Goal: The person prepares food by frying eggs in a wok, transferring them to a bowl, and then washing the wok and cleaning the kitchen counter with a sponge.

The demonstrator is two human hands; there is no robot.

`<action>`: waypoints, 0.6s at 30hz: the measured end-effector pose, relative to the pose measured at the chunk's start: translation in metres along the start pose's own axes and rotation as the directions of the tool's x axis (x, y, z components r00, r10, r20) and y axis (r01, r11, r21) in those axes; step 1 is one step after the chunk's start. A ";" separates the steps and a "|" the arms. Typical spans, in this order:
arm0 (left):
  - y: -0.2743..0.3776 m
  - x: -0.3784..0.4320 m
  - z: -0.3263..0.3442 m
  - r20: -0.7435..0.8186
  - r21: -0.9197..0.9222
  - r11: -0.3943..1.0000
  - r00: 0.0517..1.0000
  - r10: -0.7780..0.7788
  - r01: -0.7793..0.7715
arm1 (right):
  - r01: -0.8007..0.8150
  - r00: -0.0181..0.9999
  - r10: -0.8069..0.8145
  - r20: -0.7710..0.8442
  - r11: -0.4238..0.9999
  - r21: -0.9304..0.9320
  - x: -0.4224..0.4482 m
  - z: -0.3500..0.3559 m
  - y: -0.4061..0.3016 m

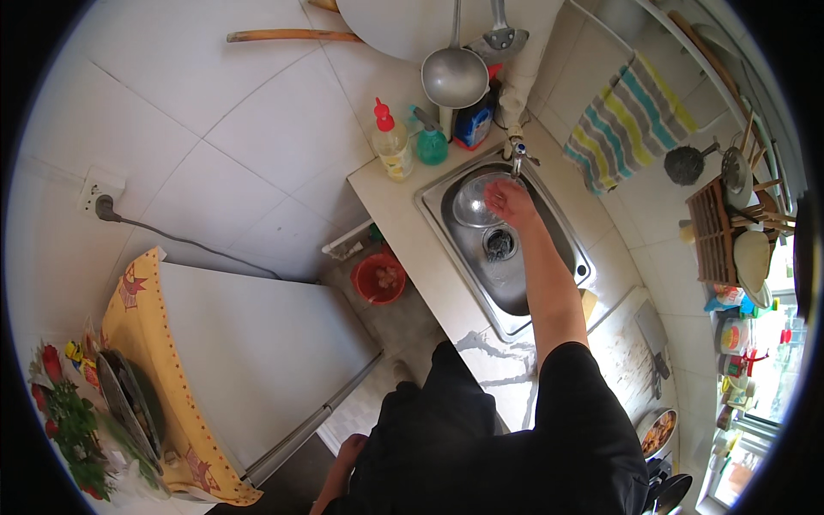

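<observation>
My right hand (510,203) reaches over the stainless steel sink (515,302), just below the chrome tap (517,158). Its fingers are bent, and I make out nothing held in them. Beneath the fingers, a shiny round bowl or lid (475,203) lies in the basin, partly covered by the hand; contact between them is unclear. The drain strainer (499,244) shows in front of it. My left hand (353,449) hangs low beside my dark clothing, away from the counter, with its fingers mostly hidden.
A yellowish squeeze bottle (394,151), green spray bottle (432,147) and blue container (474,125) stand behind the sink, below a hanging ladle (455,77). A striped towel (631,125) hangs right. A red bucket (380,280) sits on the floor near a white appliance (257,347).
</observation>
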State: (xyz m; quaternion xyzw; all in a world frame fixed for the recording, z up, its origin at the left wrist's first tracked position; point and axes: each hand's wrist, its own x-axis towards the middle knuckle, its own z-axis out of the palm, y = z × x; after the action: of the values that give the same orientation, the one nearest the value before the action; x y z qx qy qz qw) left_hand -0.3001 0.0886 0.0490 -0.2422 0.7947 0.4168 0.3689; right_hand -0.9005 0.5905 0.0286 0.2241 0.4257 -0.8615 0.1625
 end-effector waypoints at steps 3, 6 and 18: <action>0.012 -0.005 -0.010 0.015 0.054 0.998 0.999 0.032 -0.032 | 0.055 0.997 -0.054 -0.049 0.998 0.026 -0.001 0.006 -0.003; 0.083 -0.013 -0.021 -0.031 -0.111 0.993 0.998 -0.050 0.047 | 0.134 0.982 -0.144 -0.123 0.987 -0.087 -0.003 0.001 -0.016; 0.069 0.028 -0.003 0.011 -0.011 0.986 0.986 0.168 -0.168 | -0.265 0.785 -0.250 -0.567 0.691 -0.672 -0.010 -0.077 0.052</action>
State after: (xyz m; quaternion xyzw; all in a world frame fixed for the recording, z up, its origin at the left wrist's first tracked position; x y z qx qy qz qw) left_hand -0.3661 0.1205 0.0618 -0.1737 0.8079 0.4519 0.3360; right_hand -0.8488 0.6234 -0.0420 0.4133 0.7564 -0.4987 0.0917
